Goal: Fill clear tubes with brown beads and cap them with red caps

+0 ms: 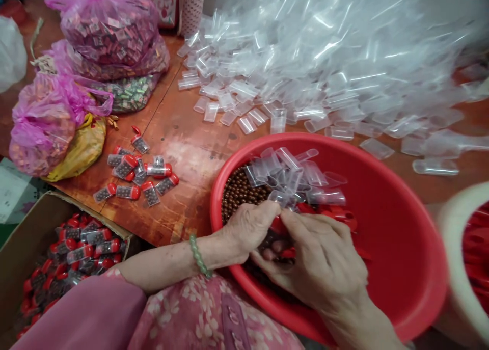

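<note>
Over the near left part of a big red basin point(397, 212), my two hands meet. My left hand point(250, 230), below a green bead bracelet point(198, 256), is closed around a clear tube with a red part point(278, 225). The fingers of my right hand point(321, 253) press on that same piece from the right. Much of it is hidden by the fingers. Brown beads point(240, 192) fill the basin's left side, with loose clear tubes point(294, 171) lying on them. Red caps point(340, 215) lie beside the tubes.
Clear tubes point(305, 80) are heaped behind the basin. Filled red-capped tubes point(128, 192) lie on the wooden table point(179, 187); more fill a cardboard box point(15, 233) at lower left. Pink bags point(110, 34) stand at back left. A white tub point(451, 227) of red parts is at right.
</note>
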`<state>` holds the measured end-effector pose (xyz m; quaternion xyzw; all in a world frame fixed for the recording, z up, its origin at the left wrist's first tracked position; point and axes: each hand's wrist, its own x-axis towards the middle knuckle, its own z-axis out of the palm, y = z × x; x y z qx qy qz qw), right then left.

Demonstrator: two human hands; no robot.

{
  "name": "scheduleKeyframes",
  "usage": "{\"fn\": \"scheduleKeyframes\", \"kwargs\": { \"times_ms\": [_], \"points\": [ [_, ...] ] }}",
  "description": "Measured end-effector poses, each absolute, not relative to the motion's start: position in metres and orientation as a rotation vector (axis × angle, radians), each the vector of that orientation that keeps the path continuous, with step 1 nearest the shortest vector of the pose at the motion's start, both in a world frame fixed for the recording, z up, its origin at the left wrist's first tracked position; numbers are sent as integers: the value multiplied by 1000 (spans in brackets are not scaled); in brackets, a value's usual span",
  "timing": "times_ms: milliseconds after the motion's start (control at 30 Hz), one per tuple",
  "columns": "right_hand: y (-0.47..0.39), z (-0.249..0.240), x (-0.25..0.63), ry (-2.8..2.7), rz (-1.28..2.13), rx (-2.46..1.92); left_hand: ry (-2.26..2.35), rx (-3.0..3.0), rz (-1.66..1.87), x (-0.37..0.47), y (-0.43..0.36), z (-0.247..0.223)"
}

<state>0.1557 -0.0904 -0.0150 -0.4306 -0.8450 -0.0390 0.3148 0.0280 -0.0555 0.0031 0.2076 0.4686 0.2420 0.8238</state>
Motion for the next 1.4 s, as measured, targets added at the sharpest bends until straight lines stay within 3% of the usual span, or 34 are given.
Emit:
{"fn": "scheduleKeyframes", "kwargs": {
  "times_ms": [133,300,400,500,600,767,900,1000,1200,1400],
  "points": [
    [-91,-7,149,-2242,-131,-1087,1001,655,572,19,-57,10],
    [-81,2,163,-2285,228,-1231,969,1001,671,-38,-53,25],
    [-75,-7,189,-2232,271,-1476,1488,1490,792,-101,-46,22],
    [-73,-19,207,-2308,303,-1596,2084,1938,439,-155,-39,9],
    [-67,-24,205,-2376,276,-1663,2206,2249,455,-178,-33,-8],
    [-39,-19,185,-2506,96,-1805,1810,2356,934,-132,-25,-9],
    [-24,-16,182,-2606,188,-1818,1356,2380,1064,-71,-28,5],
    [-25,-15,185,-2381,430,-1689,1132,2314,1088,-41,-31,5],
    [-30,-24,180,-1570,1344,-1506,1046,2306,1126,-24,-29,-19],
    [-26,-38,165,-1642,1284,-1801,1027,2340,1154,-24,-26,-24]
  ]
}}
